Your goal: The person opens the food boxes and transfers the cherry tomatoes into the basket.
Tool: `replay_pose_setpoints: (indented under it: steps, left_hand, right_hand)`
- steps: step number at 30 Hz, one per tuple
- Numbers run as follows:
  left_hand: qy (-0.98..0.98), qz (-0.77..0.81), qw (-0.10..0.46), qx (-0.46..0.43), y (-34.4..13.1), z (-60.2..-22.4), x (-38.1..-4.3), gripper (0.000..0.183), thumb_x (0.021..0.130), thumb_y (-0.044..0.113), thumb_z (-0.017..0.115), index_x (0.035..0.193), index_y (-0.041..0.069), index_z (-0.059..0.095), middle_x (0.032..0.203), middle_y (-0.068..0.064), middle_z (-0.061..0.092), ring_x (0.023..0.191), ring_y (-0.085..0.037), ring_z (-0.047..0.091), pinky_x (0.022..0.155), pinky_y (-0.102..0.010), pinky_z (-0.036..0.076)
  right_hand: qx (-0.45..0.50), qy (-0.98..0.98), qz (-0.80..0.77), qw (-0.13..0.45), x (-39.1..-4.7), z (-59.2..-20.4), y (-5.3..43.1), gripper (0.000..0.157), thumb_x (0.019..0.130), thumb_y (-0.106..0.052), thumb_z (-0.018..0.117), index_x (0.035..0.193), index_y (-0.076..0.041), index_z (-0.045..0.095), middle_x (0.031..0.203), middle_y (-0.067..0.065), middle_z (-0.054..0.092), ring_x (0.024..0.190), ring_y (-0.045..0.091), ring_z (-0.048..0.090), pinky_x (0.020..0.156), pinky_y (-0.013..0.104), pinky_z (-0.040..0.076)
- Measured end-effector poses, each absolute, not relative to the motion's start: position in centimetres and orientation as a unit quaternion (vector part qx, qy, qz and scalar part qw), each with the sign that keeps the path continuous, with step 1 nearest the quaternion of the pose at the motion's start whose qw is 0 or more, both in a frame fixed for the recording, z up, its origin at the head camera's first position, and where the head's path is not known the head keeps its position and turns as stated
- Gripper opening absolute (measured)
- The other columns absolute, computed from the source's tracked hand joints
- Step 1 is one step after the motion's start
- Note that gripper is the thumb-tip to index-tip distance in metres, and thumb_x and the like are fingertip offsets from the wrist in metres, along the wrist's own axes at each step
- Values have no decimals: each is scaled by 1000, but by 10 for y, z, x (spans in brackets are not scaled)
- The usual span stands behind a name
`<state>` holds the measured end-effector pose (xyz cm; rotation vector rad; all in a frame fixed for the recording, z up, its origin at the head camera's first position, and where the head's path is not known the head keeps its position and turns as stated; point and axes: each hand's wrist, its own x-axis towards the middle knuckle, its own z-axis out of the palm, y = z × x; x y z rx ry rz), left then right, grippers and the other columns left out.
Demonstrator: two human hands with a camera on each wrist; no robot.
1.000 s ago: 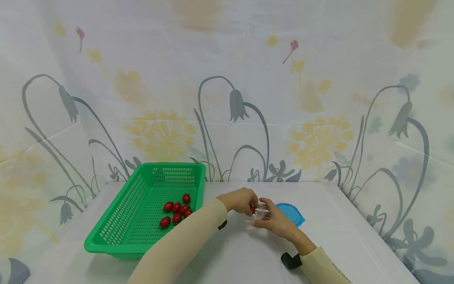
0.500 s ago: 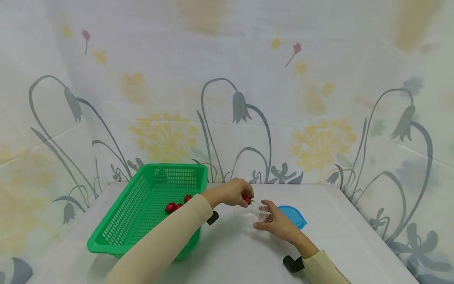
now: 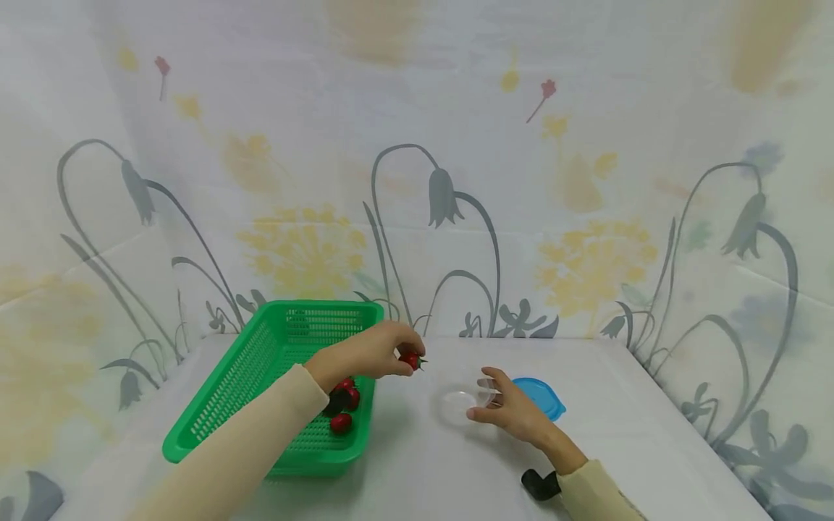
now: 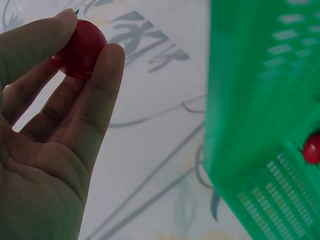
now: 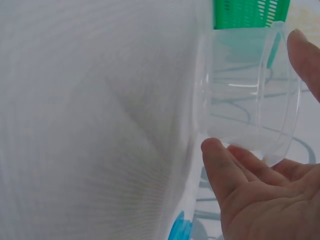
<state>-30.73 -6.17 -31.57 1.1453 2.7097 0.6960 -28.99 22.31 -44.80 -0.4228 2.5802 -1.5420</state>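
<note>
My left hand (image 3: 374,351) pinches a red cherry tomato (image 3: 410,359) by its fingertips, just right of the green basket. A bit of green stem shows on that cherry tomato (image 4: 85,50) in the left wrist view. More cherry tomatoes (image 3: 341,423) lie in the basket, partly hidden behind the left wrist. On the table stands a clear plastic container (image 3: 458,399), and my right hand (image 3: 515,412) holds it from the right side. The right wrist view shows the thumb near the rim of the container (image 5: 237,90) and the other fingers along its opposite side.
The green basket (image 3: 300,467) with slotted walls occupies the left of the white table (image 3: 443,485). A round blue lid (image 3: 539,394) lies behind the right hand. Behind the table hangs a flower-printed cloth (image 3: 417,246). Each wrist carries a black mount (image 3: 539,485).
My left hand has moved left from the clear container to the basket's right edge, with the cherry tomato in its fingertips. My right hand has stayed at the container.
</note>
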Motion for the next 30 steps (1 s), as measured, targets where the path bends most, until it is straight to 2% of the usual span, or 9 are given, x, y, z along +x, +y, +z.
replay_pose_setpoints:
  steps: [6, 10, 15, 19, 25, 30]
  left_hand:
    - [903, 231, 36, 360, -100, -320, -307, 22, 86, 12, 71, 108, 14, 67, 102, 7, 61, 94, -12, 56, 81, -29, 49]
    - [909, 219, 23, 354, -124, -326, -309, 24, 86, 10, 71, 109, 12, 67, 104, 3, 62, 94, -16, 57, 81, -32, 49]
    - [913, 204, 11, 352, -149, -340, -319, 24, 84, 7, 72, 107, 9, 67, 103, -2, 65, 92, -19, 60, 80, -35, 51]
    - [919, 205, 22, 335, -165, -351, -325, 25, 82, 5, 73, 106, 7, 68, 103, -6, 66, 91, -21, 60, 78, -37, 51]
    - [930, 197, 50, 308, -183, -363, -327, 26, 81, 3, 72, 107, 2, 67, 97, -3, 64, 85, -19, 58, 73, -35, 50]
    - [932, 191, 62, 300, -195, -372, -330, 24, 79, 0, 73, 102, 3, 68, 91, -2, 64, 81, -15, 57, 69, -33, 49]
  right_hand:
    - [-143, 846, -511, 54, -290, -450, 222, 89, 80, -30, 78, 148, -7, 24, 144, 19, 39, 114, 32, 54, 82, 37, 49]
    - [-141, 844, -514, 54, -290, -448, 222, 90, 80, -29, 78, 148, -7, 24, 145, 17, 39, 107, 28, 55, 78, 36, 49]
    - [-135, 847, -511, 53, -292, -448, 222, 89, 80, -29, 78, 148, -7, 24, 144, 18, 38, 109, 30, 54, 80, 37, 49]
    - [-135, 851, -506, 52, -292, -449, 222, 90, 80, -30, 78, 148, -6, 24, 144, 18, 39, 111, 31, 54, 81, 37, 50]
    - [-137, 849, -508, 56, -290, -449, 222, 91, 79, -31, 78, 148, -7, 24, 145, 17, 38, 112, 31, 54, 81, 36, 49]
    - [-141, 846, -512, 60, -291, -450, 223, 87, 81, -28, 77, 148, -9, 25, 145, 18, 37, 112, 31, 53, 81, 37, 49]
